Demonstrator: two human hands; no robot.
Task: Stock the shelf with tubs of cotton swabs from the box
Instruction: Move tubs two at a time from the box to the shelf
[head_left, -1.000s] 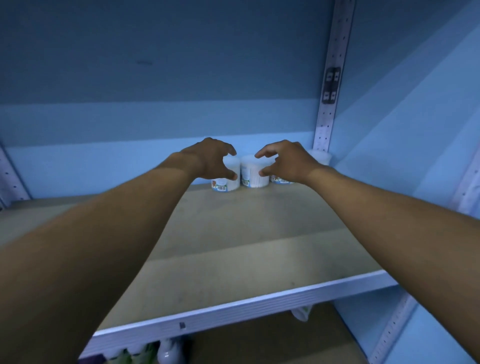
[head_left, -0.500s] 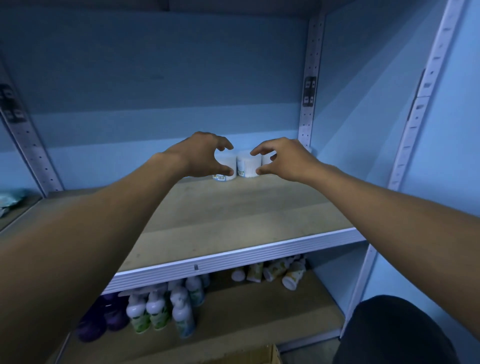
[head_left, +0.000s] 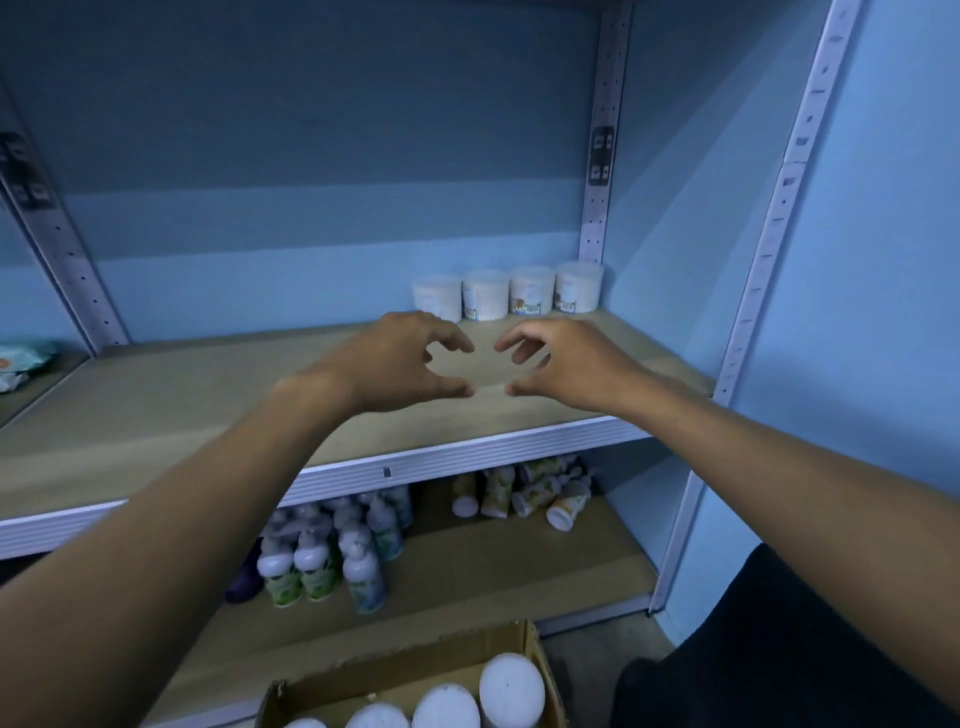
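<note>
Nearest the camera, at the bottom edge, an open cardboard box (head_left: 535, 656) sits on the floor with several tubs of cotton swabs (head_left: 511, 691) standing upright in it, their round white lids facing up. Packed that way, each lid is easy to reach from above, and this is the supply for the next pick.

Above and beyond the box, the lower shelf holds a cluster of white-capped bottles (head_left: 332, 556) standing at the left and some squat bottles (head_left: 524, 493) tipped on their sides toward the right; neither belongs to this task.

Over the front half of the wooden shelf board (head_left: 156, 410) both bare arms reach in. The left hand (head_left: 397, 366) and the right hand (head_left: 563, 364) hover side by side, near each other but not touching. Each has its fingers loosely curved with thumb and fingers apart, as if shaped round a tub, yet neither holds anything. That cupped, empty posture suggests a pair of tubs has been set down, so the likely next step is going down to the box for more.

At the back right corner of the board, four shelved tubs (head_left: 485, 294) stand upright in a row against the rear wall, apparently touching one another, though the dim light makes the gaps hard to judge. Starting in the corner by the perforated upright (head_left: 597, 208) keeps the row square and leaves the bare board to the left and front for the rest.
</note>
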